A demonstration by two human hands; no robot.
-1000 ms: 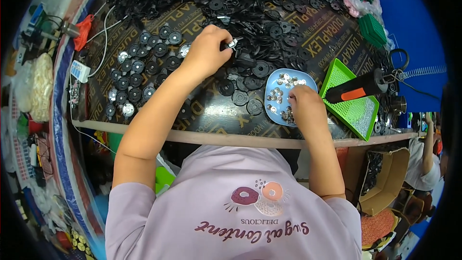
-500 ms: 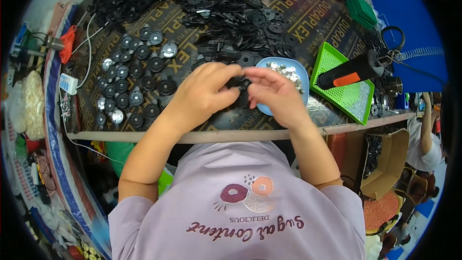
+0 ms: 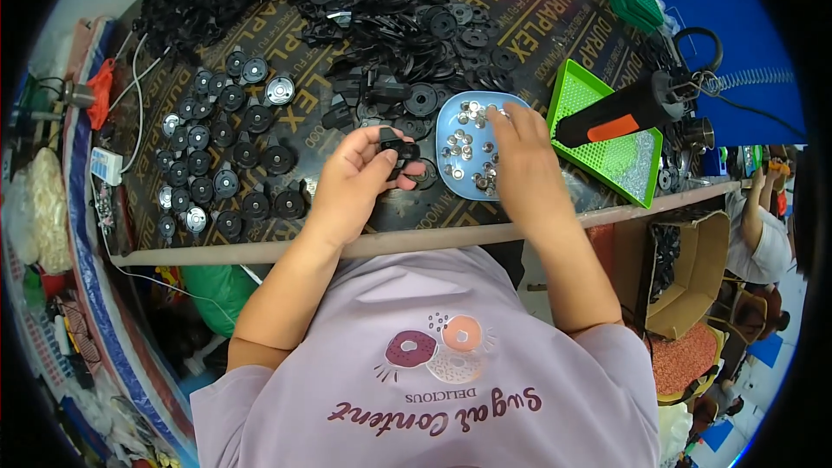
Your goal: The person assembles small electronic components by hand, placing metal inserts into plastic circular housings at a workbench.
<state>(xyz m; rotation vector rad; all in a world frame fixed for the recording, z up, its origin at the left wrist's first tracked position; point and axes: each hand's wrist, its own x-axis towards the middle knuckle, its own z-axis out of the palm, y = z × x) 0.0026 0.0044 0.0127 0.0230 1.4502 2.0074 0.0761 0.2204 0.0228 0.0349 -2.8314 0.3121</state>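
My left hand [image 3: 351, 186] is closed around a small black plastic part [image 3: 399, 152], held just above the table's near side. Beside it stands a light blue dish [image 3: 445, 128] with many small round silvery metal pieces [image 3: 466, 153] in it. My right hand [image 3: 533, 169] reaches over the dish's right side, fingers stretched toward the metal pieces at its far edge. Whether a fingertip touches a piece is hard to see. To the left, black round parts with discs [image 3: 224, 133] lie in loose rows; a few have shiny silvery faces.
A large heap of black parts [image 3: 260, 9] covers the table's far side. On the right, an electric screwdriver [image 3: 620, 113] with an orange patch hangs on a coiled cord over a green perforated tray [image 3: 563, 91]. A white box with a cable [image 3: 107, 166] sits at the left edge.
My hands have come apart. The left has drawn slightly toward me with the black part; the right has moved right, over the blue dish. The view has shifted slightly.
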